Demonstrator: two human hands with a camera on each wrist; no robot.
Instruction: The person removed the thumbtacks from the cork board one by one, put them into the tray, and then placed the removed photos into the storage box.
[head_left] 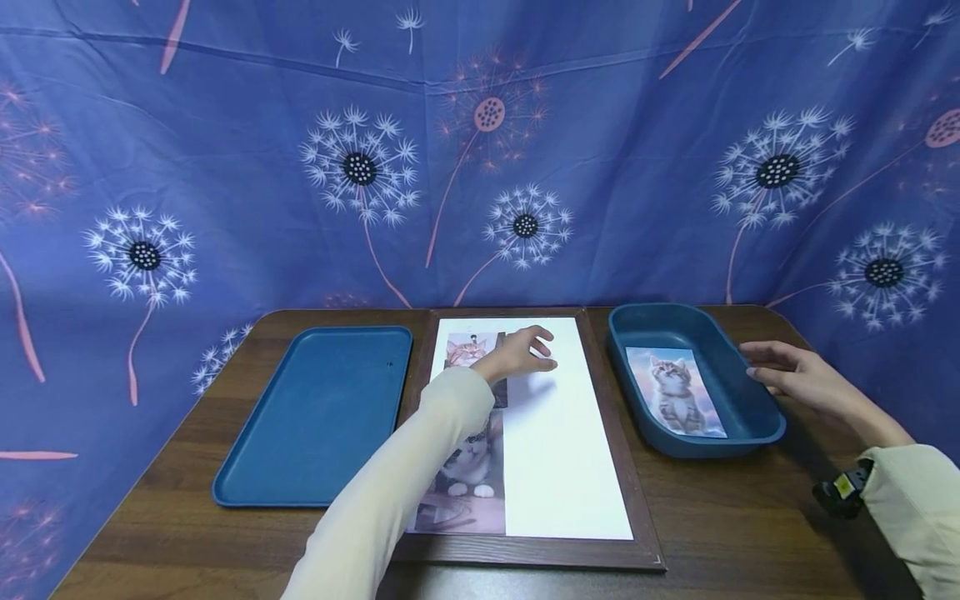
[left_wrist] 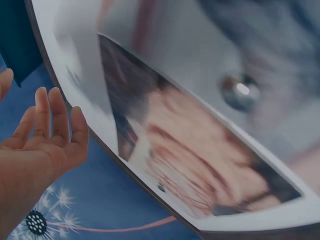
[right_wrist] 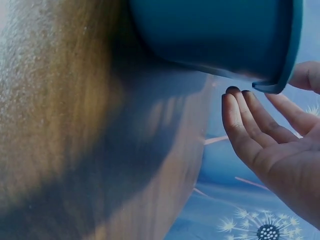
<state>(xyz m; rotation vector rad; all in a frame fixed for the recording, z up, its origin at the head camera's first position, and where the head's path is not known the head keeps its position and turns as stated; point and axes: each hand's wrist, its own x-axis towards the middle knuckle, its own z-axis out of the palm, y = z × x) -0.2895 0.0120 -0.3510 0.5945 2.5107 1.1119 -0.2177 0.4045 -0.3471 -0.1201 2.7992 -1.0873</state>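
My left hand (head_left: 521,352) hovers over the upper part of a white board (head_left: 562,467) with a brown frame, its fingers loosely bent and nothing between them. Cat picture pieces lie along the board's left side: an upper piece with an orange cat's face (head_left: 465,350) and a lower one with a grey-and-white cat (head_left: 472,492). My left sleeve covers part of them. On the right, my right hand (head_left: 798,379) is at the rim of a deep blue bin (head_left: 757,417), fingers extended and thumb apart. Inside the bin lies a kitten picture (head_left: 671,392).
A flat blue tray (head_left: 322,417) rests left of the board on the brown wooden table (head_left: 187,533). Behind the table hangs a blue dandelion-print cloth (head_left: 247,167). A shiny round metal knob (left_wrist: 240,91) shows close up in the left wrist view.
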